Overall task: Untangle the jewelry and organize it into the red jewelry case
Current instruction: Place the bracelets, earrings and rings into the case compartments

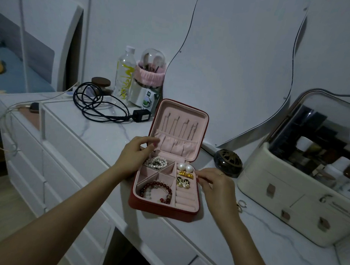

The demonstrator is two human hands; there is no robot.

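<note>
Left grip (135, 150) curls on lid edge of red jewelry case (163, 209); right grip (214, 182) pinches near earrings (183, 176), hold unclear. Between grips: bracelets sorted, necklaces hung. Rings (241, 205) right of right grip remain on table (264, 258).

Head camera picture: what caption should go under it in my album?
Two hands, left hand and right hand, at an open red jewelry case holding bracelets and earrings.
</note>
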